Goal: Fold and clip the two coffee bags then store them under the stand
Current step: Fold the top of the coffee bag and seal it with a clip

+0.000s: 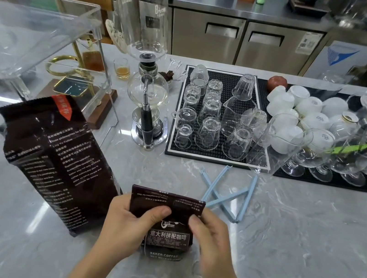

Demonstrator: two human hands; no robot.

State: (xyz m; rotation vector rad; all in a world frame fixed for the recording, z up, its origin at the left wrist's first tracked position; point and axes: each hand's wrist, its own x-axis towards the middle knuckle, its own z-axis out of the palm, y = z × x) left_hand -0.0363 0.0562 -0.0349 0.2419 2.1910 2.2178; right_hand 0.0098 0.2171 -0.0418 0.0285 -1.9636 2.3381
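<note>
Marble counter [303,254] fills the lower frame of the head view, with steel cabinets along the top. At bottom centre I have the small bag [165,222] upright on the counter. My left hand [131,222] is closed on its left side, thumb pressed on the front. My right hand [210,241] pinches the right side the same way. Both thumbs sit just below the turned-down top, which I judge is there to hold the fold flat and keep it from springing back before a clip goes on.

Left of centre, the big bag [58,164] leans back, its top unfolded and jagged. It looks untouched, so I read it as the second job.

Just right of the small bag and beyond my right hand, two blue clips [226,193] lie crossed on the counter, both open. They are near enough to reach with one hand while the other keeps the fold.

At upper left the clear stand [37,38] rises over the counter, with a brass and wood dripper [76,81] partly beneath it. The free space under it, next to the big bag, is where I judge both bags go.

Centre holds a siphon brewer [149,85], and right of it upturned glasses on a black mat [176,118], well clear of my work.
</note>
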